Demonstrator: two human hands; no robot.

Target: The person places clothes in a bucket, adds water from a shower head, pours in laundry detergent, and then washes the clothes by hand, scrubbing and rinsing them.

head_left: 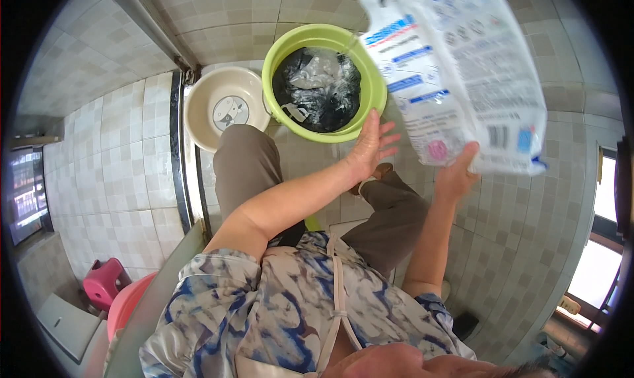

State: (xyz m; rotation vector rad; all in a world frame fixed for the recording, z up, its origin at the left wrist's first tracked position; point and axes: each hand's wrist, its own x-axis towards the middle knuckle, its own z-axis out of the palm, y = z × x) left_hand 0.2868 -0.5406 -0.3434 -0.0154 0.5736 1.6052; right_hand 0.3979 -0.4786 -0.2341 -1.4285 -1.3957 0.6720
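Note:
My right hand [457, 178] grips the lower edge of a large white plastic bag [456, 81] covered in blue print, with the thumb on its front. The bag is raised and tilted at the upper right, slightly blurred. My left hand [373, 150] has its fingers spread and holds nothing; it is close to the near right rim of a lime-green bucket [272, 104]. Dark, wet-looking cloth [323, 91] lies in water inside that bucket. A thin clear streak crosses its far right rim beside the bag; I cannot tell where it starts.
Left of the bucket stands a cream basin [198, 117] with a picture on its bottom, close to my knee. A dark-edged door sill [177, 147] runs beside it. At the lower left are a pink stool [105, 283] and a pink tub [129, 302]. Tiled wall rises behind the bucket.

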